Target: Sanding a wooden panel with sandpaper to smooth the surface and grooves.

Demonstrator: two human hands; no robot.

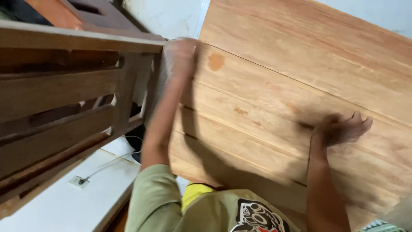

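A large light-wood panel (292,77) made of several joined boards fills the right side of the view. My left hand (180,56), blurred, grips the panel's left edge near its upper corner, right beside a darker wooden frame. My right hand (343,129) lies flat on the panel's face with its fingers apart and holds nothing. My green shirt (171,206) shows at the bottom.
A dark brown slatted wooden frame (56,107) stands close on the left, touching or nearly touching the panel's edge. Below it is a white surface with a wall socket (78,181) and a thin cable (116,161). A pale wall (171,17) shows behind.
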